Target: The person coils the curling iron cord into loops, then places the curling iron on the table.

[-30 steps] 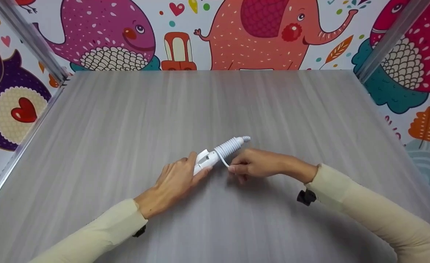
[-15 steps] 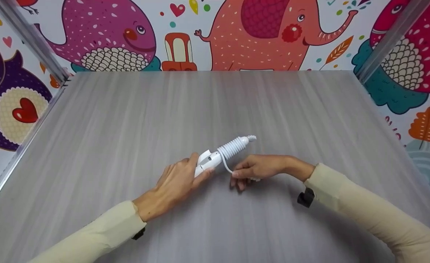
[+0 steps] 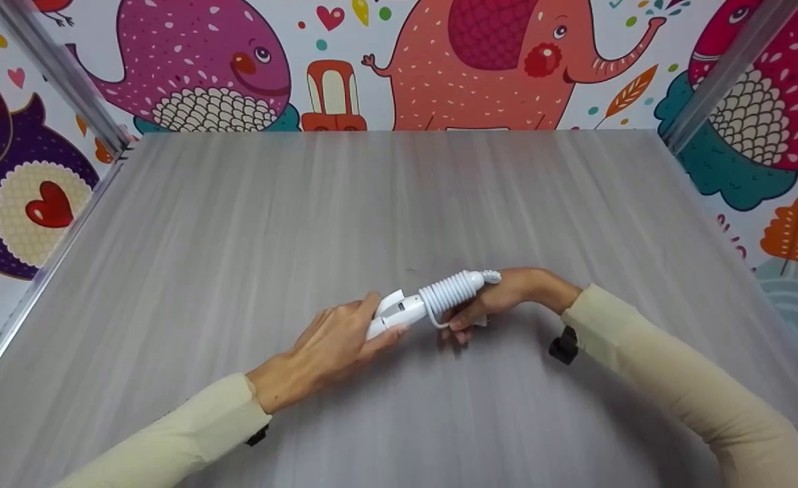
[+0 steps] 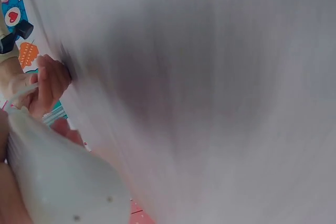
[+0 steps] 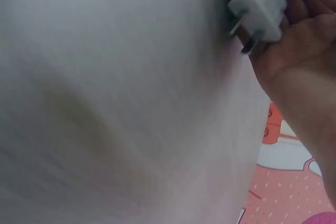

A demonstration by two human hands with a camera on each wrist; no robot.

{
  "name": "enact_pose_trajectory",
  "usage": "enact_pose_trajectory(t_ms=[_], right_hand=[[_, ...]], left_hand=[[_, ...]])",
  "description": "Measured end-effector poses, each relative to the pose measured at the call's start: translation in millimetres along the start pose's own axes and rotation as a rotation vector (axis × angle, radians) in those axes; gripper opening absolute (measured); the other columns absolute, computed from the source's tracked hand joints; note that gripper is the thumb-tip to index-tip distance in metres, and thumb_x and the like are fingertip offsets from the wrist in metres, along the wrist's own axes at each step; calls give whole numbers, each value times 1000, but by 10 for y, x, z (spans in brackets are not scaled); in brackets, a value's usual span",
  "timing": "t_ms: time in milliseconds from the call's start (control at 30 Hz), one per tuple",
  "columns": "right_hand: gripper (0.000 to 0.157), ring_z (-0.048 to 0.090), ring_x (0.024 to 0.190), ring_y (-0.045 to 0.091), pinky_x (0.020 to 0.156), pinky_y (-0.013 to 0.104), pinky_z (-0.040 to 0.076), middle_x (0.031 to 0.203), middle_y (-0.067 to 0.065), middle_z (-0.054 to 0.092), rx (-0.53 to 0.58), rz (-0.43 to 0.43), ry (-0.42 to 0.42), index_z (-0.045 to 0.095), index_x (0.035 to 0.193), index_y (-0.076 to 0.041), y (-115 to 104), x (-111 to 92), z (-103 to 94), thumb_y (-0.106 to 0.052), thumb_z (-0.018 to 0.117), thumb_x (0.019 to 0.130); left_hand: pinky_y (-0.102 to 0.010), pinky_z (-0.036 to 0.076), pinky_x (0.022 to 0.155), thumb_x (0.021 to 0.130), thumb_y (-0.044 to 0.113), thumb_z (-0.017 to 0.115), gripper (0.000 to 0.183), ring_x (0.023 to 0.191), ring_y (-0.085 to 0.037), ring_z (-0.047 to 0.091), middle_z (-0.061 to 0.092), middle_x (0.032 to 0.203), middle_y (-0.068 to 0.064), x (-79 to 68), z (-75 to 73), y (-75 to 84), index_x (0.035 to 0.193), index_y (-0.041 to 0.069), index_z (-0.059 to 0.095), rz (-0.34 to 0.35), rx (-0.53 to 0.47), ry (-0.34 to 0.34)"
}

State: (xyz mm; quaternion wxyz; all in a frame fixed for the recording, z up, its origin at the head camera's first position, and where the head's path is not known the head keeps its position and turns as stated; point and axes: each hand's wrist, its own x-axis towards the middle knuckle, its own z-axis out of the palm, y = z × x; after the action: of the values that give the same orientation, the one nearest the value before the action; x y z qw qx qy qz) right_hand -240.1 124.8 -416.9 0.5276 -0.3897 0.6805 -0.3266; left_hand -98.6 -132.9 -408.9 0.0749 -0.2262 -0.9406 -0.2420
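My left hand (image 3: pixel 334 332) grips a white hair iron (image 3: pixel 405 310) around its body, the handle end pointing right. White power cord (image 3: pixel 447 291) is wound in several tight coils around that handle. Below the coils, my right hand (image 3: pixel 500 295) pinches the loose length of cord between thumb and fingers. At the right palm hangs a white two-pin plug (image 5: pixel 260 11), its metal prongs pointing away from the hand. The iron's rounded white end fills the lower left of the left wrist view, partly covered by left fingers (image 4: pixel 10 192).
A grey wood-grain table (image 3: pixel 270 203) lies under both hands. Walls printed with cartoon animals (image 3: pixel 487 74) stand at its back and sides, with metal posts (image 3: pixel 731 74) at the corners. Dark wrist cameras (image 3: pixel 564 346) hang below the sleeves.
The iron has shifted right and slightly down with the left hand. The right hand has moved down, then up behind the handle, drawing the cord strand with it; the handle now overlaps that hand.
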Motion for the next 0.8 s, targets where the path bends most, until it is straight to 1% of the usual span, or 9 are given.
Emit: enact_pose_trajectory(t_ms=[67, 133, 200, 300, 400, 500, 633, 800], right_hand=[[26, 69, 83, 11, 72, 23, 50, 94, 19, 74, -24, -61, 3, 70, 112, 2, 17, -3, -41, -19, 66, 97], [23, 69, 82, 11, 72, 26, 54, 98, 25, 73, -53, -107, 31, 70, 110, 4, 34, -6, -92, -12, 67, 95], [17, 66, 78, 9, 71, 25, 54, 95, 24, 73, -108, -121, 77, 73, 106, 3, 38, 0, -140, -7, 67, 94], [15, 62, 78, 6, 72, 23, 52, 95, 16, 75, -179, -70, 142, 76, 101, 0, 18, 27, -189, -2, 65, 92], [13, 62, 79, 5, 71, 22, 50, 95, 7, 76, -253, 3, 181, 78, 97, -6, -51, 61, -189, -5, 68, 90], [8, 63, 79, 5, 71, 23, 51, 93, 1, 77, -301, 43, 193, 80, 93, -12, -148, 99, -152, -13, 74, 88], [3, 61, 74, 3, 68, 23, 50, 85, -5, 76, -397, 28, 230, 80, 86, -18, -287, 134, -101, -21, 80, 85], [18, 56, 68, 2, 63, 21, 46, 80, -6, 74, -543, 22, 334, 78, 81, -18, -422, 143, -64, -32, 88, 76]], left_hand=[[-21, 33, 44, 97, 39, 63, 36, 54, -7, 43, 55, 68, -1, 2, -8, 7, 99, 5, 55, 10, -16, -25], [-21, 33, 45, 98, 40, 63, 36, 54, -7, 43, 57, 69, -2, 4, -11, 11, 99, 5, 55, 16, -29, -52], [-21, 33, 45, 98, 41, 62, 36, 55, -7, 43, 58, 71, -2, 3, -8, 11, 100, 6, 56, 22, -37, -73], [-21, 34, 46, 99, 41, 61, 36, 56, -7, 44, 61, 74, -3, -5, 11, 4, 102, 6, 57, 41, -43, -103], [-21, 35, 47, 99, 42, 59, 36, 56, -6, 44, 61, 74, -2, -10, 29, 0, 102, 6, 57, 67, -45, -133], [-20, 34, 47, 99, 43, 59, 36, 57, -6, 43, 59, 73, -1, -10, 39, -1, 100, 8, 56, 92, -43, -158], [-19, 32, 47, 99, 46, 58, 38, 56, -5, 42, 54, 70, 2, -11, 53, -3, 100, 9, 54, 114, -31, -186], [-20, 31, 48, 98, 47, 59, 37, 57, -6, 42, 52, 69, 4, -19, 85, -16, 100, 10, 53, 106, -34, -232]])
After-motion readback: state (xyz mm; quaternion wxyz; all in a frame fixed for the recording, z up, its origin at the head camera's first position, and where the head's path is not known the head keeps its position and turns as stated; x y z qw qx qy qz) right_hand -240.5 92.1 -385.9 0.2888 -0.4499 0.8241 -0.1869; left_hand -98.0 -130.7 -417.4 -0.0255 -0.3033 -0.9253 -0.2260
